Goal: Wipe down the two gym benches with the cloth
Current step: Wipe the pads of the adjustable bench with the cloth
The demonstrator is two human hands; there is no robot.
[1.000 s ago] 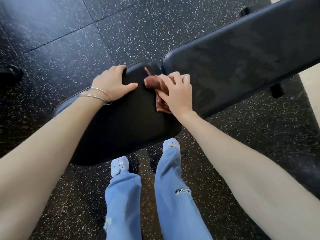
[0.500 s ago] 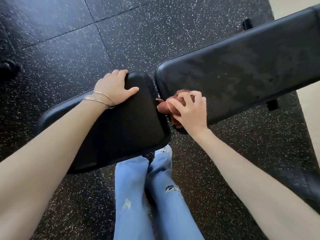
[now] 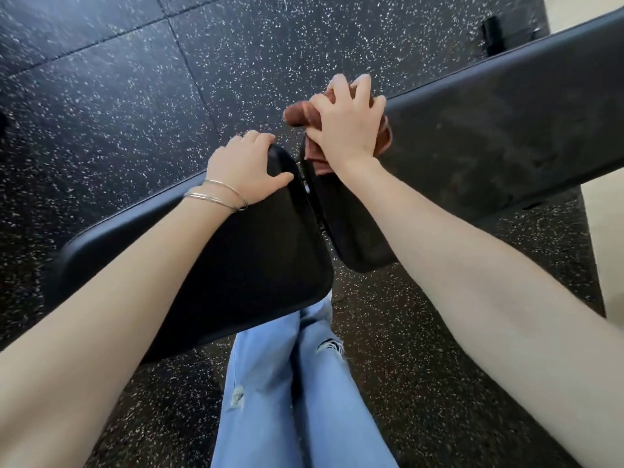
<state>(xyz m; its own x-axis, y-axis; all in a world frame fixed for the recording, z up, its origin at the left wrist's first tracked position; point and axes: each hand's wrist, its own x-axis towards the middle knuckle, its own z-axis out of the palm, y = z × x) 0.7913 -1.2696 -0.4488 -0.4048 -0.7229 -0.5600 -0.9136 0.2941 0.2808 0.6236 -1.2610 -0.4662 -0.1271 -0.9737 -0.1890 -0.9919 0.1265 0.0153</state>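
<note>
A black padded bench lies across the view in two parts: a seat pad (image 3: 256, 265) on the left and a long back pad (image 3: 489, 136) on the right, with a narrow gap between them. My left hand (image 3: 246, 170), with thin bangles at the wrist, rests spread on the seat pad's far corner. My right hand (image 3: 347, 126) presses a reddish-brown cloth (image 3: 300, 116) onto the near-left end of the back pad, by its far edge. Part of the cloth hangs down under my palm.
Black rubber floor tiles with white flecks (image 3: 169, 96) surround the bench. My legs in light blue jeans (image 3: 293, 393) stand just in front of the gap. A black bench foot (image 3: 493, 35) shows at the top right, and a pale floor strip (image 3: 604, 238) at the right edge.
My right hand has carried the cloth from the near side of the back pad's end across to its far edge. My left hand stays on the seat pad corner.
</note>
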